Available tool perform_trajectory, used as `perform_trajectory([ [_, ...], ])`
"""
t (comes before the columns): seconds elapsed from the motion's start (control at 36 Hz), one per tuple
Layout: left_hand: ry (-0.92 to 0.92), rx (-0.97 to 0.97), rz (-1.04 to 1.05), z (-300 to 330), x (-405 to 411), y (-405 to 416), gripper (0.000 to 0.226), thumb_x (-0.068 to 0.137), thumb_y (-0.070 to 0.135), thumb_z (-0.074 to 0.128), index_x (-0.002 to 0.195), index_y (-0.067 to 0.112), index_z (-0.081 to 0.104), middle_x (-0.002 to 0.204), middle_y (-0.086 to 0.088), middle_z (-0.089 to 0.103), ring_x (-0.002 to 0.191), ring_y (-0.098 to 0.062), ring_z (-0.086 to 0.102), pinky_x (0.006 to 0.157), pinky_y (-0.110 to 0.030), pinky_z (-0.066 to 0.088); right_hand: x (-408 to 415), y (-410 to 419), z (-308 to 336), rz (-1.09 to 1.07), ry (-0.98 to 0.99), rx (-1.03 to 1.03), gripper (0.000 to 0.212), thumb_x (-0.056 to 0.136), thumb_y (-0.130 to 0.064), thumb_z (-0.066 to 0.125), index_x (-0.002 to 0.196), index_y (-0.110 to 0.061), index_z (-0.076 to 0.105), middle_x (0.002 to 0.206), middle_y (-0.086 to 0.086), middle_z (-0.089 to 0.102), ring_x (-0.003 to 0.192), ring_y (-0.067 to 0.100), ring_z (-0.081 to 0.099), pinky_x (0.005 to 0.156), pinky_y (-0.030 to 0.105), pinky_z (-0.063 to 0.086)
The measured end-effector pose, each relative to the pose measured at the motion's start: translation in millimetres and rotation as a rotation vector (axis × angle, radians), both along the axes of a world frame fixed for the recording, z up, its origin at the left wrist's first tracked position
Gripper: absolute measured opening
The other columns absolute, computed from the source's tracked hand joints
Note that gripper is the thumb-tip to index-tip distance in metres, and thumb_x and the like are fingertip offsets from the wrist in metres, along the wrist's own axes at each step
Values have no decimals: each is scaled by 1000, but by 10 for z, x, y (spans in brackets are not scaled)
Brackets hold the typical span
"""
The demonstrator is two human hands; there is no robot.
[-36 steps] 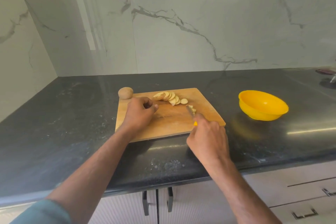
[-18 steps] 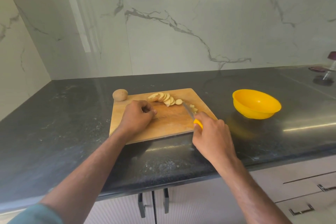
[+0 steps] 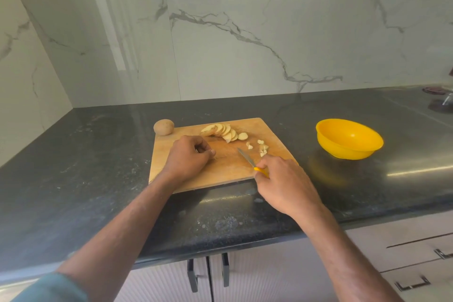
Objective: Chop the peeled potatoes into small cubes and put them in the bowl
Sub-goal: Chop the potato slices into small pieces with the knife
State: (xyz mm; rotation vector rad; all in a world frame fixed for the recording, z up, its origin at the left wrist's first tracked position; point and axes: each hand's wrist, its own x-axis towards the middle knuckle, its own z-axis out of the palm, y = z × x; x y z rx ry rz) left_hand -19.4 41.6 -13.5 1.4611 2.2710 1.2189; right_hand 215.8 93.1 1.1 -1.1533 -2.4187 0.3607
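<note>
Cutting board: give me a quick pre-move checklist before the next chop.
1. Knife gripped by right hand: ok.
2. Left hand clear of the blade: ok, apart from it.
3. Slices ready on cutting board: ok.
4. Slice under the blade: not ok, bare wood there.
5. Bowl in reach beside the board: ok; cubes not yet in it.
6. Left hand holding anything: cannot tell.

Two bare forearms in view, no gloves/rings/watch visible. L sleeve [image 3: 52, 288] teal, pushed up near elbow, plain fabric. R arm bare to frame edge.
</note>
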Motion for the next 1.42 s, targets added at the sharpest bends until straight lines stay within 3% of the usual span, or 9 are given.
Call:
perform_trajectory([
  [0.14,22,-18,-12,6,5,12,8,90,28,77,82,26,75,82,8,71,80,-11,62,72,-34,52,32,67,41,-77,97,53,25,93,-31,58,115,-24,67,103,2,73,94,31,64,68,37,45],
  [0.42,208,-49,-98,259,75,426,6,94,25,71,98,24,77,92,7,68,85,-14,61,72,-35,54,-163,410,15,-147,207,154,31,90,-33,62,119,-23,66,95,9,74,87,38,66,68,40,54],
  [0.53,329,-52,-16,429,-48,626,10,94,19,67,91,26,74,87,15,61,88,-12,57,83,-40,51,-138,440,-47,-125,221,180,31,91,-32,63,120,-23,66,90,7,74,79,34,68,65,39,58],
  [0.64,311,-89,52,518,-318,676,14,95,16,63,93,23,75,87,12,65,91,-16,62,86,-43,56,-138,460,-81,-91,159,219,31,90,-31,63,121,-25,65,83,7,73,75,34,67,59,33,47],
  [0.78,220,-109,23,454,-492,642,15,98,14,62,106,13,75,98,3,68,94,-15,62,78,-26,47,-187,513,-82,-80,134,215,31,90,-35,62,120,-26,64,82,6,72,73,32,67,59,36,53],
  [0.89,94,-160,-19,378,-555,624,23,95,30,72,114,18,75,105,5,68,99,-12,62,77,-22,47,-203,519,-87,-83,119,208,32,90,-38,61,121,-28,62,83,5,71,74,32,67,61,39,57],
  [1.06,164,-304,-58,314,-546,675,55,84,50,78,129,19,68,121,2,67,103,-15,62,83,-25,51,-204,513,-93,-86,122,203,33,90,-39,61,121,-29,61,84,4,71,76,32,67,62,40,57],
  [1.25,233,-241,-4,308,-507,680,47,84,43,81,121,14,71,107,4,67,94,-13,62,80,-27,55,-205,516,-108,-80,125,200,34,91,-41,61,122,-29,59,82,0,69,72,26,66,63,40,59],
  [1.42,206,-97,-16,369,-435,555,52,85,29,83,131,14,66,119,1,69,98,-13,64,81,-25,52,-205,502,-92,-78,125,200,34,91,-41,61,124,-31,60,83,-1,70,74,24,66,64,40,59],
])
